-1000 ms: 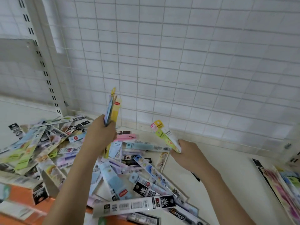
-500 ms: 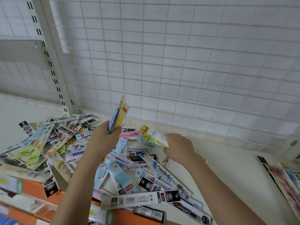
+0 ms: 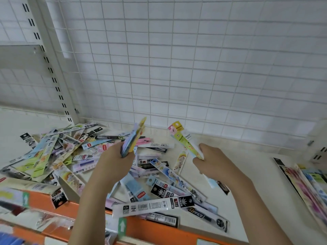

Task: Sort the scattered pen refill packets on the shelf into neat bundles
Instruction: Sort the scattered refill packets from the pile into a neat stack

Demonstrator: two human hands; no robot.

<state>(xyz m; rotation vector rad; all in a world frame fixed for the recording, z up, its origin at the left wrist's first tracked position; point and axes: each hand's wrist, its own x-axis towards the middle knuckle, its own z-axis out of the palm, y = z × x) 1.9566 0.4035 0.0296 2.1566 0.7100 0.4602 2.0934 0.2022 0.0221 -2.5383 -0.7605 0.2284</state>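
The left hand (image 3: 115, 161) was curled round a thin bundle of packets (image 3: 135, 136), blue and yellow, held edge-on with its top pointing toward one o'clock above the heap. The right hand (image 3: 212, 161) gripped a single green-and-yellow packet (image 3: 184, 138) whose yellow header tilted toward eleven o'clock; its lower pale-blue end showed below the hand at about five o'clock. The two hands were apart, level with each other, and neither packet touched the other.

Under and between the forearms lay the scattered pile of refill packets (image 3: 70, 156), spreading from the hands toward nine o'clock across the shelf (image 3: 247, 200), criss-crossed at all angles. At six o'clock from the hands a long white packet with barcodes (image 3: 152, 206) lay nearly crosswise over the shelf's orange front edge (image 3: 150, 228), with a black packet (image 3: 205, 215) just beside it.

At three o'clock, well apart from the heap, a separate stack of colourful packets (image 3: 304, 188) lay side by side near the frame's edge. Behind everything, at twelve o'clock, rose a white wire grid panel (image 3: 194, 68), with a slotted upright post (image 3: 51, 68) at ten o'clock.
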